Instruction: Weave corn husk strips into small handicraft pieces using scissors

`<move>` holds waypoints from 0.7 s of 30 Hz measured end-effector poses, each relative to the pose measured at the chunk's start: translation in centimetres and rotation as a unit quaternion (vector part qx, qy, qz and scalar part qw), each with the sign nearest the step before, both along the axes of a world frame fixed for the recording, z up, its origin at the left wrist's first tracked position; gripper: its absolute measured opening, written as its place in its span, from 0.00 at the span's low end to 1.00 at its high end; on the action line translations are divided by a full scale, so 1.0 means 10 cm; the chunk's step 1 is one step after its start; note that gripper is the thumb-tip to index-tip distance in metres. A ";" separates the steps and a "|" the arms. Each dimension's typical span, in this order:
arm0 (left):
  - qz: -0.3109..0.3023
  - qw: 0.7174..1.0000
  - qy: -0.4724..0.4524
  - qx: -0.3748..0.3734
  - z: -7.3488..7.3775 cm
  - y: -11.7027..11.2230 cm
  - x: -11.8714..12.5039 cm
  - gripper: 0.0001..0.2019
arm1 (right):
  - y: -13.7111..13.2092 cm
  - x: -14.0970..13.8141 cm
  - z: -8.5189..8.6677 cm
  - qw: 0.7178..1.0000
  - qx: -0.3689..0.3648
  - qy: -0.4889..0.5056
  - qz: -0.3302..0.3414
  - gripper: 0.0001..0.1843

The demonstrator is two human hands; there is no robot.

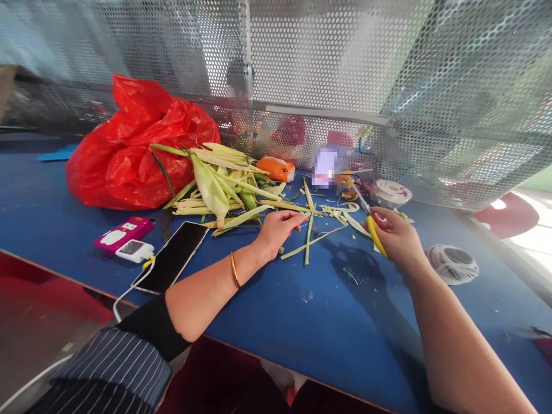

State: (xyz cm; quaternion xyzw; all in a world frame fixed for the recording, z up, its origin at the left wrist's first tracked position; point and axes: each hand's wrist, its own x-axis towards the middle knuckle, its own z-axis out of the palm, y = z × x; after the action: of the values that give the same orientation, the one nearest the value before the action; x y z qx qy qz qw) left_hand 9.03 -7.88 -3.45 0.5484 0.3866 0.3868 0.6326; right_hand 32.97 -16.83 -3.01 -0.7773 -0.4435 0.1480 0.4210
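Observation:
My left hand (276, 230) rests on the blue table (328, 322) with its fingers lightly pinched on the end of a pale leaf strip (308, 221). A gold bangle sits on that wrist. My right hand (397, 236) is closed round the yellow handle of a pair of scissors (371, 221), whose blades point up and to the left. A heap of green and cream leaf strips (224, 184) lies just beyond my left hand, with loose cut strips scattered between both hands.
A red plastic bag (138, 149) sits at the back left. A black phone (175, 253), a white charger (134, 250) and a pink device (123, 231) lie near the front edge. Thread spools (452, 263) sit right. A perforated metal screen (345, 75) closes the back.

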 end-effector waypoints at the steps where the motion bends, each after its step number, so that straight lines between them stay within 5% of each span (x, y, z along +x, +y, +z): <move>1: 0.003 1.000 -0.005 0.004 -0.01 0.01 0.00 0.11 | -0.01 -0.08 0.02 0.998 0.017 0.029 0.046 0.35; 4: 0.021 0.999 -0.025 0.008 -0.02 0.03 0.00 0.10 | -0.06 -0.31 0.08 0.975 0.024 0.065 0.210 0.34; 7: 0.045 0.997 -0.059 0.007 -0.01 0.04 -0.01 0.08 | -0.11 -0.48 0.10 0.961 -0.015 0.017 0.274 0.30; 21: 0.045 0.997 -0.064 0.000 0.00 0.01 0.02 0.06 | -0.10 -0.62 0.03 0.967 -0.031 -0.022 0.251 0.31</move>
State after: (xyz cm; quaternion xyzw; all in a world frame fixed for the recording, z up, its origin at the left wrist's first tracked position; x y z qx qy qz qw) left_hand 9.26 -7.77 -3.49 0.5040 0.3697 0.4494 0.6383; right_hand 26.78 -17.88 -2.73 -0.6569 -0.6284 0.2458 0.3364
